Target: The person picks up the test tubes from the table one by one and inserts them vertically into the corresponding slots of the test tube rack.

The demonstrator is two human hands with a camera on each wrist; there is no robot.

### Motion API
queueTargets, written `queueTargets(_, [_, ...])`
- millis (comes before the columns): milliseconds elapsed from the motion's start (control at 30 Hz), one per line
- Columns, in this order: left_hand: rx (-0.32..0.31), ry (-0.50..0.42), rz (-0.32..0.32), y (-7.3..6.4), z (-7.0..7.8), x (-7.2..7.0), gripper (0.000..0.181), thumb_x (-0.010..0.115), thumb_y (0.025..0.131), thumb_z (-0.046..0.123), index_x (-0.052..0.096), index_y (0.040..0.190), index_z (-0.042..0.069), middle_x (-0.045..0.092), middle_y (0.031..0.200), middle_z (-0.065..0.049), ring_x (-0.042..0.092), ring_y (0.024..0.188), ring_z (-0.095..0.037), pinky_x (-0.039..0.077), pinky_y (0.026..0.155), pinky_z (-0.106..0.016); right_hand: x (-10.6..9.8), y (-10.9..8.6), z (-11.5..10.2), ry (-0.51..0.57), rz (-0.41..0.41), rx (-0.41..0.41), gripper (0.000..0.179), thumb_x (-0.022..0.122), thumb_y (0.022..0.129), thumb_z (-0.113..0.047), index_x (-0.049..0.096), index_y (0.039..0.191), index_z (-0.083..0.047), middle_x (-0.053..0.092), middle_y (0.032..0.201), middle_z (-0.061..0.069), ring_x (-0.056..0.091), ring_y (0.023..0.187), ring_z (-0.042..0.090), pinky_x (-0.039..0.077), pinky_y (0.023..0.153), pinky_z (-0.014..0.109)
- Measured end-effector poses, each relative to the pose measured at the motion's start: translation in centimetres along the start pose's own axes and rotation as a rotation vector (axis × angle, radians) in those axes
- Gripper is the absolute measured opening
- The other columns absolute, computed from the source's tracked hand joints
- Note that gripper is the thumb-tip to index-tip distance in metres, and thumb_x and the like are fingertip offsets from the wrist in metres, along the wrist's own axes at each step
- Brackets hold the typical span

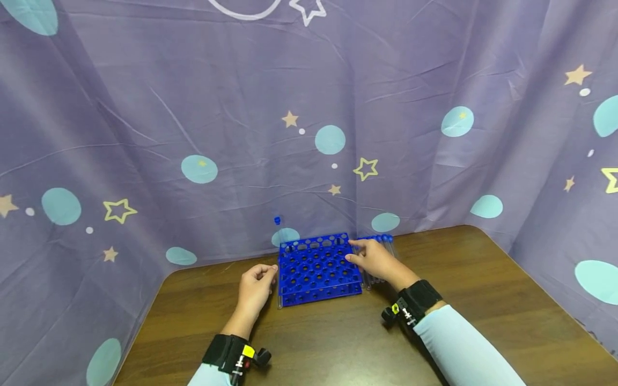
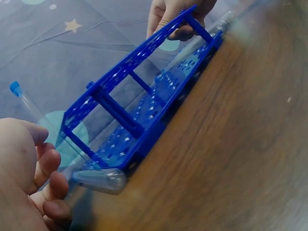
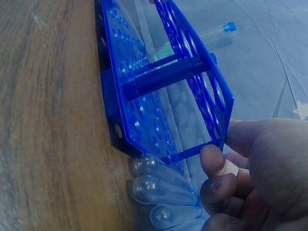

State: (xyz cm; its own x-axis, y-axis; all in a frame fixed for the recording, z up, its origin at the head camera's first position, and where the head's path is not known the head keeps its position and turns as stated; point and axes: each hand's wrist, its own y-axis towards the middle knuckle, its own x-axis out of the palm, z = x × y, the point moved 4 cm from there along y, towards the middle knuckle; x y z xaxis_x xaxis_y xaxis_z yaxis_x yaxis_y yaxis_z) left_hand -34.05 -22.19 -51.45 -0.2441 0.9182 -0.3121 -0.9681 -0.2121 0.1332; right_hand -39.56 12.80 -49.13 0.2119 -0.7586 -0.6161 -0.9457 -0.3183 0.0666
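Observation:
A blue plastic test tube rack (image 1: 318,268) stands on the table, with two perforated levels joined by posts. Just left of it, my left hand (image 1: 256,287) pinches a clear test tube (image 2: 103,179) between thumb and fingers. That tube's blue cap (image 1: 277,220) points up and away, and its rounded end is nearest me. My right hand (image 1: 379,262) holds the rack's right end, thumb and fingers at the corner of the upper level (image 3: 224,103). Below those fingers, several clear test tubes (image 3: 166,190) lie side by side along the rack's right side.
The blue caps (image 1: 386,237) of the lying tubes point toward the back of the brown wooden table (image 1: 309,343). A purple curtain (image 1: 251,145) with stars and dots hangs right behind the table's far edge and along both sides.

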Motion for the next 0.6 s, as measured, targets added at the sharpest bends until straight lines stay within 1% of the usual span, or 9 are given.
queueTargets(100, [0.004, 0.024, -0.02, -0.38, -0.54, 0.3, 0.025, 0.077, 0.11, 0.027, 0.082, 0.101, 0.004, 0.073, 0.086, -0.003, 0.063, 0.078, -0.015, 0.053, 0.072, -0.027, 0.0, -0.16, 0.07, -0.012, 0.006, -0.002, 0.06, 0.077, 0.111, -0.024, 0.058, 0.164, -0.001, 0.064, 0.061, 0.002, 0.046, 0.049, 0.011, 0.037, 0.048, 0.027])
queueTargets(167, [0.012, 0.039, -0.032, -0.57, -0.8, 0.43, 0.025, 0.078, 0.11, 0.028, 0.083, 0.101, 0.006, 0.069, 0.085, 0.001, 0.061, 0.081, -0.015, 0.051, 0.075, -0.028, -0.03, -0.25, 0.07, -0.02, 0.002, 0.002, 0.06, 0.077, 0.111, -0.024, 0.058, 0.164, -0.002, 0.065, 0.062, 0.003, 0.046, 0.048, 0.011, 0.037, 0.049, 0.027])
queueTargets(200, [0.019, 0.044, -0.036, -0.64, -0.89, 0.44, 0.025, 0.078, 0.109, 0.029, 0.083, 0.101, 0.006, 0.067, 0.084, 0.003, 0.06, 0.081, -0.014, 0.049, 0.075, -0.028, -0.02, -0.26, 0.07, -0.022, -0.003, 0.003, 0.06, 0.076, 0.111, -0.025, 0.058, 0.164, -0.002, 0.065, 0.062, 0.003, 0.045, 0.048, 0.011, 0.037, 0.049, 0.027])
queueTargets(333, [0.04, 0.026, -0.064, -0.78, -1.0, 0.4, 0.027, 0.08, 0.108, 0.03, 0.082, 0.099, 0.005, 0.058, 0.077, 0.006, 0.053, 0.073, -0.014, 0.046, 0.067, -0.028, -0.06, -0.14, -0.1, -0.038, -0.014, -0.004, 0.061, 0.075, 0.112, -0.026, 0.056, 0.165, -0.002, 0.064, 0.061, 0.001, 0.045, 0.049, 0.011, 0.036, 0.05, 0.028])
queueTargets(467, [0.057, 0.01, -0.086, -0.67, -0.97, 0.46, 0.029, 0.081, 0.107, 0.031, 0.08, 0.095, 0.004, 0.055, 0.074, 0.007, 0.052, 0.072, -0.013, 0.046, 0.067, -0.028, -0.11, 0.08, -0.04, -0.046, -0.014, 0.001, 0.062, 0.074, 0.113, -0.028, 0.056, 0.166, -0.004, 0.062, 0.061, -0.001, 0.043, 0.049, 0.012, 0.035, 0.05, 0.028])
queueTargets(600, [0.059, 0.005, -0.091, -0.48, -0.99, 0.42, 0.029, 0.082, 0.107, 0.028, 0.078, 0.091, 0.004, 0.057, 0.075, 0.008, 0.054, 0.074, -0.014, 0.047, 0.069, -0.028, -0.03, 0.18, 0.01, -0.05, -0.024, 0.007, 0.063, 0.074, 0.113, -0.029, 0.054, 0.167, -0.004, 0.061, 0.062, -0.001, 0.043, 0.05, 0.012, 0.036, 0.049, 0.028])
